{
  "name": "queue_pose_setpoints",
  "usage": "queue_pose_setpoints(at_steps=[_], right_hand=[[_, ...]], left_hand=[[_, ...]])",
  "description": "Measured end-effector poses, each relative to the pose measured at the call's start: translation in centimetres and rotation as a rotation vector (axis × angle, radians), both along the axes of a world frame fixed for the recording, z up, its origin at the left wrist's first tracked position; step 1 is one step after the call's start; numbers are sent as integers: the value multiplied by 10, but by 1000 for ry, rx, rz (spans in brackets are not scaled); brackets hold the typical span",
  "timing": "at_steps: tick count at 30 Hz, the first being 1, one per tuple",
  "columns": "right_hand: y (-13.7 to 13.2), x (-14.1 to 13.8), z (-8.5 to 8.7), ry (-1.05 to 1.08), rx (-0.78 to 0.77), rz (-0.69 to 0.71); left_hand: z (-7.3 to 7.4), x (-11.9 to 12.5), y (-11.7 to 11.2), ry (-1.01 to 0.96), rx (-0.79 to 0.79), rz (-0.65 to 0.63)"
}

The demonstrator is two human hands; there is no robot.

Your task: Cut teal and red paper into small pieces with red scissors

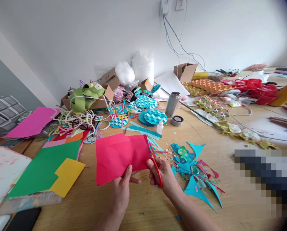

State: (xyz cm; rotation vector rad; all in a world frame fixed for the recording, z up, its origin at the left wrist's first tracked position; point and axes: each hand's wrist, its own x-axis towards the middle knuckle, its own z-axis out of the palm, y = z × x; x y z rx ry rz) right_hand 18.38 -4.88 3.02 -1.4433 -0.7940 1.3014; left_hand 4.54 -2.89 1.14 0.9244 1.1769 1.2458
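My left hand (122,188) pinches the lower edge of a red-pink paper sheet (119,155) and holds it above the wooden table (90,205). My right hand (163,177) grips red-handled scissors (156,170), whose blades reach up along the sheet's right edge. Thin red strips hang at that edge. Teal and red paper scraps (193,170) lie just right of my right hand.
Green, yellow and pink sheets (47,166) lie stacked to the left. Teal wavy paper discs (153,117), a glue bottle (160,127), a steel flask (172,104) and a tape roll (177,120) stand behind. Cardboard boxes (102,93) line the wall. A dark phone (23,219) lies at the lower left.
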Motion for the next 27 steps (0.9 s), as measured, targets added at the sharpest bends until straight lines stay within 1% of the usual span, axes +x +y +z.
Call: queue_pose_setpoints(at_steps=[8,15,22,27], right_hand=[[2,2,4,35,3,0],[4,6,3,53,7,36],[3,6,5,52,12,29],[4,5,4,61,-2,-2]], left_hand=[[1,1,-1,-30,-8,18],[2,2,-1,-66,-6,0],[3,2,-1,-55,0,3],[2,1,-2,-44,-6,3]])
